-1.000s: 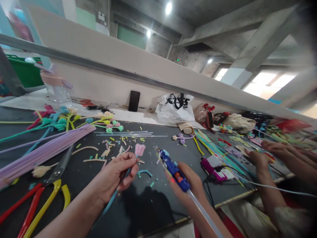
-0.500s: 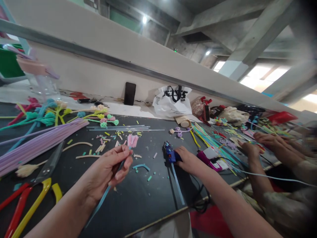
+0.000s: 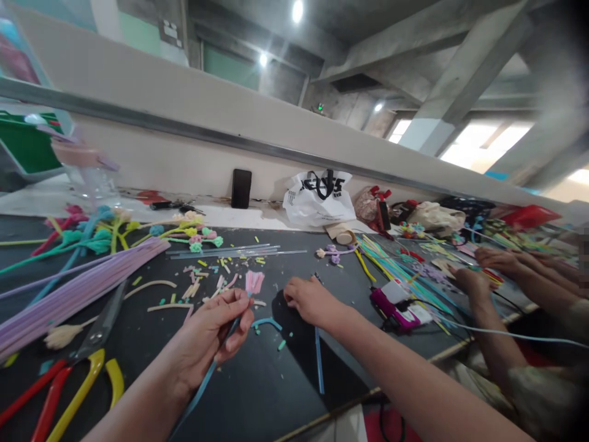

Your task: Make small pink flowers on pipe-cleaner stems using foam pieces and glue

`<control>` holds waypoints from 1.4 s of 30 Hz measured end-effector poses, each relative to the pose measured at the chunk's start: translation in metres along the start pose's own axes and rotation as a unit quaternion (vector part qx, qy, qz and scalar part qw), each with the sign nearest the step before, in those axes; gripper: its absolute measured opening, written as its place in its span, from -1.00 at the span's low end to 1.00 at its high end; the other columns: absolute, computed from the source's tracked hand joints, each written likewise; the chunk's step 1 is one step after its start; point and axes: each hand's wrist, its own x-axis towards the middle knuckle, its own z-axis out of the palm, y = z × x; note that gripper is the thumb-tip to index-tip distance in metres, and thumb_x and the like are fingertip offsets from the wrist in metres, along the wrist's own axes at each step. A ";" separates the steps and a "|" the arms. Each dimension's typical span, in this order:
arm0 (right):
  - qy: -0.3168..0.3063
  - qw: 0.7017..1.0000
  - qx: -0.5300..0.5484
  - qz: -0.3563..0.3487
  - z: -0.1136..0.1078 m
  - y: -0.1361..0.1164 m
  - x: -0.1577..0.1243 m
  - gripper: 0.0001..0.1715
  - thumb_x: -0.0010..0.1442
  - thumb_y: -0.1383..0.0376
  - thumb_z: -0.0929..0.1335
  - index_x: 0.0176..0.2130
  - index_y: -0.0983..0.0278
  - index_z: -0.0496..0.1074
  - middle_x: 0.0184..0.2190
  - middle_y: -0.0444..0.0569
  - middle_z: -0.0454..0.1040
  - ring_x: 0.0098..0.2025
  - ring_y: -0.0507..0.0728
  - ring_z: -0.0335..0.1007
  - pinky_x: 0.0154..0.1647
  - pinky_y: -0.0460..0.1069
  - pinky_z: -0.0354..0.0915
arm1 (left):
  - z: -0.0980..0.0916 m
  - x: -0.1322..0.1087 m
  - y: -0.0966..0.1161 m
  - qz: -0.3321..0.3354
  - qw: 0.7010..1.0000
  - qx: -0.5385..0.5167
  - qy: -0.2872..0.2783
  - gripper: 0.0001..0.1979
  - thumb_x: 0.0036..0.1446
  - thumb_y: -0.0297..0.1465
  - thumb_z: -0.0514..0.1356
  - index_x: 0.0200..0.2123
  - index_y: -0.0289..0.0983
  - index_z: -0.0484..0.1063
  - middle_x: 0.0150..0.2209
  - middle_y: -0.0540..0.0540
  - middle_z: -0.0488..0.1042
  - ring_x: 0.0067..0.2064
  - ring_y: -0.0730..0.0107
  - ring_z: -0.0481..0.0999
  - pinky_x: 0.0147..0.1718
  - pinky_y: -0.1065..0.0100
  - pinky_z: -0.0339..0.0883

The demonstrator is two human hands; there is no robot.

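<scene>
The pink flower [image 3: 254, 283], mid-frame, points upward, its blue stem [image 3: 202, 385] slanting down toward lower left. The head sits just above the left hand [image 3: 224, 316], thumb and fingers pinching the stem. Beside a glue stick [image 3: 319, 363], the right hand's grip cannot be told.
</scene>
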 end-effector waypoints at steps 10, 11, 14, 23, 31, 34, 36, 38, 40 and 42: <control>0.031 0.962 0.256 0.086 -0.028 -0.027 0.011 -0.93 0.15 0.37 0.18 -0.34 0.27 0.23 -0.55 -0.21 0.35 -0.62 -0.05 0.32 -0.58 -0.15 0.21 | 0.008 -0.003 0.001 0.021 0.999 0.046 0.012 -0.83 0.07 -0.31 0.14 -0.43 -0.23 0.18 -0.62 0.09 0.34 -0.78 0.68 0.12 -0.87 0.63 -0.13; 0.047 0.931 0.345 0.104 -0.034 -0.038 0.009 -0.93 0.15 0.31 0.22 -0.36 0.28 0.24 -0.54 -0.19 0.36 -0.61 -0.04 0.33 -0.58 -0.14 0.22 | 0.009 -0.003 0.001 0.026 0.998 0.052 0.010 -0.83 0.07 -0.31 0.13 -0.44 -0.23 0.18 -0.62 0.09 0.35 -0.78 0.67 0.12 -0.87 0.63 -0.13; 0.083 0.849 0.503 0.137 -0.045 -0.065 0.003 -0.82 0.07 0.23 0.32 -0.42 0.29 0.27 -0.53 -0.17 0.41 -0.63 -0.05 0.29 -0.57 -0.13 0.22 | 0.009 -0.003 -0.001 0.033 0.998 0.060 0.009 -0.83 0.06 -0.30 0.13 -0.45 -0.23 0.18 -0.63 0.08 0.36 -0.78 0.66 0.15 -0.87 0.62 -0.10; 0.182 0.885 0.424 0.065 -0.037 -0.080 0.006 -0.92 -0.04 0.31 0.41 -0.51 0.27 0.44 -0.24 -0.08 0.32 -0.15 0.08 0.26 -0.18 -0.07 0.19 | 0.010 -0.003 -0.001 0.032 0.997 0.067 -0.001 -0.81 0.06 -0.29 0.14 -0.46 -0.24 0.19 -0.64 0.07 0.37 -0.78 0.65 0.17 -0.87 0.63 -0.11; 0.180 0.921 0.344 0.041 -0.036 -0.081 0.014 -0.95 -0.04 0.34 0.39 -0.52 0.27 0.45 -0.29 -0.06 0.30 -0.13 0.12 0.25 -0.10 0.01 0.15 | 0.009 -0.003 -0.003 0.026 0.998 0.061 -0.010 -0.82 0.07 -0.29 0.14 -0.43 -0.24 0.20 -0.64 0.06 0.38 -0.78 0.64 0.17 -0.87 0.62 -0.10; 0.180 0.921 0.343 0.044 -0.035 -0.082 0.015 -0.95 -0.05 0.35 0.39 -0.53 0.27 0.44 -0.30 -0.07 0.30 -0.14 0.12 0.25 -0.11 0.00 0.15 | 0.010 -0.003 -0.003 0.026 0.997 0.066 -0.011 -0.82 0.06 -0.29 0.14 -0.43 -0.24 0.20 -0.64 0.07 0.38 -0.78 0.64 0.17 -0.87 0.62 -0.10; 0.182 0.919 0.346 0.046 -0.035 -0.083 0.016 -0.94 -0.05 0.35 0.39 -0.54 0.27 0.44 -0.32 -0.07 0.30 -0.14 0.11 0.25 -0.11 0.00 0.15 | 0.010 -0.004 -0.003 0.026 0.997 0.072 -0.004 -0.83 0.06 -0.29 0.14 -0.43 -0.23 0.20 -0.65 0.07 0.38 -0.78 0.64 0.18 -0.87 0.62 -0.10; 0.184 0.918 0.348 0.048 -0.034 -0.085 0.016 -0.92 -0.04 0.37 0.38 -0.55 0.27 0.44 -0.34 -0.08 0.30 -0.14 0.11 0.24 -0.11 0.00 0.15 | 0.011 -0.004 -0.003 0.026 0.997 0.077 0.004 -0.83 0.06 -0.30 0.14 -0.44 -0.23 0.19 -0.65 0.08 0.37 -0.78 0.63 0.18 -0.88 0.62 -0.10; 0.182 0.918 0.348 0.050 -0.033 -0.087 0.017 -0.91 -0.05 0.38 0.38 -0.56 0.27 0.45 -0.35 -0.08 0.29 -0.14 0.10 0.24 -0.09 0.00 0.14 | 0.011 -0.004 -0.003 0.024 0.996 0.081 0.008 -0.83 0.07 -0.30 0.13 -0.43 -0.23 0.18 -0.66 0.08 0.37 -0.79 0.63 0.18 -0.88 0.62 -0.09; 0.179 0.920 0.345 0.052 -0.032 -0.088 0.018 -0.92 -0.06 0.39 0.39 -0.56 0.28 0.45 -0.35 -0.08 0.29 -0.15 0.09 0.24 -0.08 0.00 0.14 | 0.011 -0.004 -0.004 0.022 0.996 0.083 0.009 -0.84 0.08 -0.31 0.13 -0.42 -0.22 0.18 -0.66 0.09 0.37 -0.79 0.63 0.18 -0.88 0.63 -0.08</control>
